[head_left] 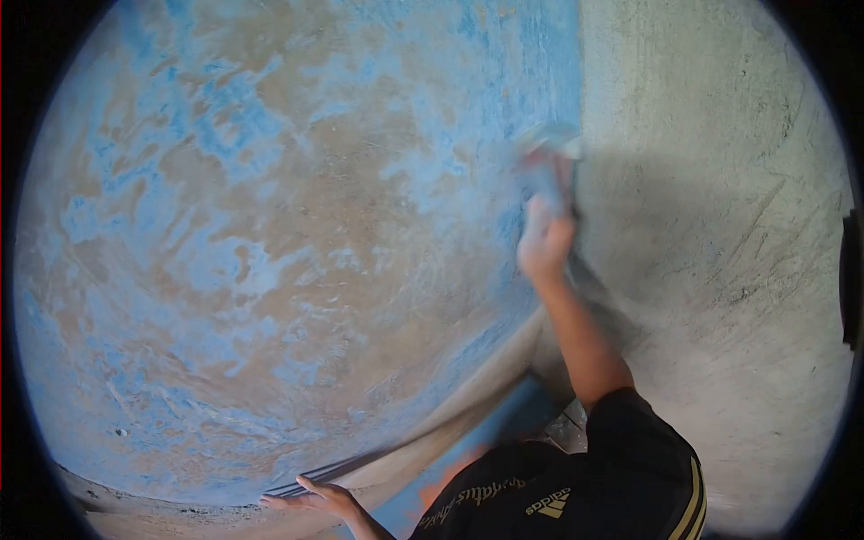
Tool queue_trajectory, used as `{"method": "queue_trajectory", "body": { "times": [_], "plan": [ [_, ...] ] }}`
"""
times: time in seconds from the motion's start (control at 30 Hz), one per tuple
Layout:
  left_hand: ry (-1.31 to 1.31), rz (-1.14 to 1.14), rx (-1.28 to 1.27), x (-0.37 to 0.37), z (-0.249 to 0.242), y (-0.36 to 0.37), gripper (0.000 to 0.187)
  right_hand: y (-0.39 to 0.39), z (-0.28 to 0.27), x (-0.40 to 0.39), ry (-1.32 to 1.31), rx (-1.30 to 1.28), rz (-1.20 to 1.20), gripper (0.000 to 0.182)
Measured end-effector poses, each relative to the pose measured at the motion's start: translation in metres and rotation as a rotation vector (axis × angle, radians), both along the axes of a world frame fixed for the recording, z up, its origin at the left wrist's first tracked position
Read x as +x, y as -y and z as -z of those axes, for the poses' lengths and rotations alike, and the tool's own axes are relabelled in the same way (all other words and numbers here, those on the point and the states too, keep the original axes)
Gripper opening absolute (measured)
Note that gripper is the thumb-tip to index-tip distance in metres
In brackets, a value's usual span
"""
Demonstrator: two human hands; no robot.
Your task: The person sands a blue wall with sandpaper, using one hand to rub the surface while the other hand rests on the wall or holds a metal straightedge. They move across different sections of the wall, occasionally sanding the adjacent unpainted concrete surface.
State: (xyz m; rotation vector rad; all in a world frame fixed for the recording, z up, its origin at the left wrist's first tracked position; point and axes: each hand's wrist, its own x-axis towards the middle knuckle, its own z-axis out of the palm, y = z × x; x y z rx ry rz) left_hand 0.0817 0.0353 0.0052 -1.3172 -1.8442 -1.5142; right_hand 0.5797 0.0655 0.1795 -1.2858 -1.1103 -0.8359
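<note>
My right hand (544,243) is raised at the vertical corner and wrapped round the handle of a paintbrush (547,166). The brush is smeared by motion; a reddish band and a pale, wide head show at its top. That head is at the right border of the blue-patched wall (342,180), though contact cannot be made out. Low down, my left hand (315,500) has its fingers stretched out along the wall's bottom edge, thin shadows beside them. It holds nothing.
A bare grey-beige wall (711,207) meets the blue one at the corner on the right. Along the bottom runs a pale ledge (441,423), with a blue strip (504,418) below it. A dark object (850,279) shows at the far right edge.
</note>
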Motion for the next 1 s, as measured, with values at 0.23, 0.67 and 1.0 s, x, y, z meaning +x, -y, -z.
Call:
{"method": "queue_trajectory", "body": {
  "times": [0.23, 0.67, 1.0],
  "plan": [
    [-0.011, -0.040, -0.028, 0.005, -0.004, -0.001, 0.080, -0.028, -0.001, 0.035, 0.240, 0.188, -0.037, 0.022],
    [-0.082, -0.046, 0.024, -0.016, -0.022, 0.017, 0.081, -0.019, 0.006, -0.018, 0.110, 0.469, -0.034, 0.027],
    [-0.042, -0.157, 0.033, -0.127, -0.030, 0.039, 0.078, -0.031, -0.047, -0.129, 0.052, 0.251, -0.078, 0.049]
  ]
}}
